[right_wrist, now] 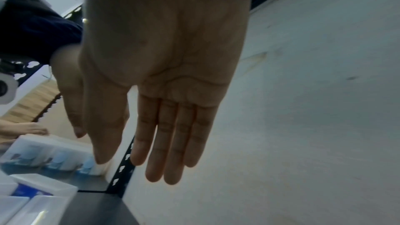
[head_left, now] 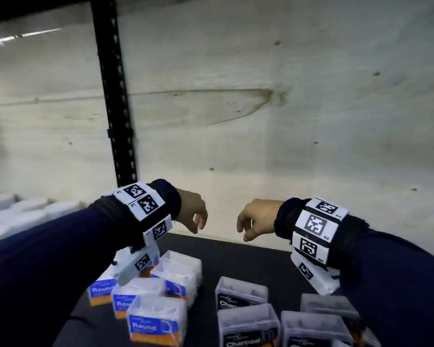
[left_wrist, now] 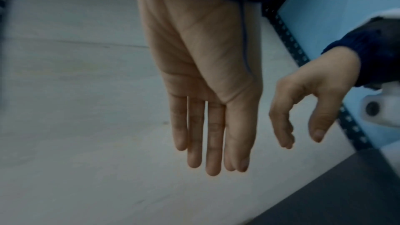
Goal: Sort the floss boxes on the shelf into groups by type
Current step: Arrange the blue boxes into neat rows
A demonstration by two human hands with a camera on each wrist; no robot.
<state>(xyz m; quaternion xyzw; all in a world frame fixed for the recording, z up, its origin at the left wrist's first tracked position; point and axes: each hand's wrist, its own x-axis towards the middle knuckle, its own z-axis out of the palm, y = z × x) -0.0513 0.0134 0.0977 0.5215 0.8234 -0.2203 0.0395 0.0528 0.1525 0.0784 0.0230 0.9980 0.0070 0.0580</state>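
Note:
Several clear floss boxes with blue and orange "Round" labels [head_left: 157, 319] stand in a cluster at the lower left of the dark shelf mat [head_left: 241, 256]. To their right sit several clear boxes with black "Charcoal" labels [head_left: 241, 294]. My left hand [head_left: 194, 216] hangs empty above the back of the mat, fingers straight and together in the left wrist view [left_wrist: 207, 134]. My right hand [head_left: 252, 221] hangs opposite it, also empty, its fingers [right_wrist: 173, 143] straight. Neither hand touches a box.
A pale plywood back wall [head_left: 261, 108] rises behind the shelf. A black perforated upright [head_left: 115, 96] stands at the left. White boxes [head_left: 23, 211] fill the neighbouring bay to the left of it. More clear boxes [right_wrist: 43, 156] show at lower left in the right wrist view.

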